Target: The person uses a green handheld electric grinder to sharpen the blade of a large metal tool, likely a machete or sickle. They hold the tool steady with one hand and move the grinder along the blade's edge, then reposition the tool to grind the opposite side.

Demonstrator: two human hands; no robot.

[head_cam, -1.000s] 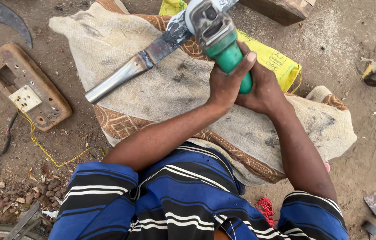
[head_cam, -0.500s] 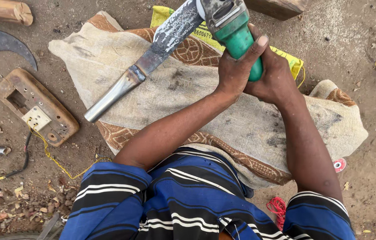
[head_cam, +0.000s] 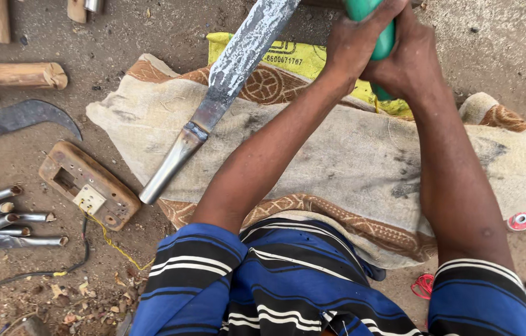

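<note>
Dusty ground, coarse sackcloth (head_cam: pixel 350 162); hands (head_cam: pixel 387 53) clasp smooth green handle (head_cam: pixel 382 40); mottled steel blade (head_cam: pixel 238 62).

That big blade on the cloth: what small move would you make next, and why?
Probably ease the green tool down toward the blade. Both the left hand and right hand grip it at the frame's top, beside the blade's upper part, which looks patchy and dull, while its head is out of view.

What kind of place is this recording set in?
Probably an outdoor blacksmith's or tool-sharpening spot on bare ground: a long blade on sacking, a curved sickle blade, loose metal tool heads.
</note>
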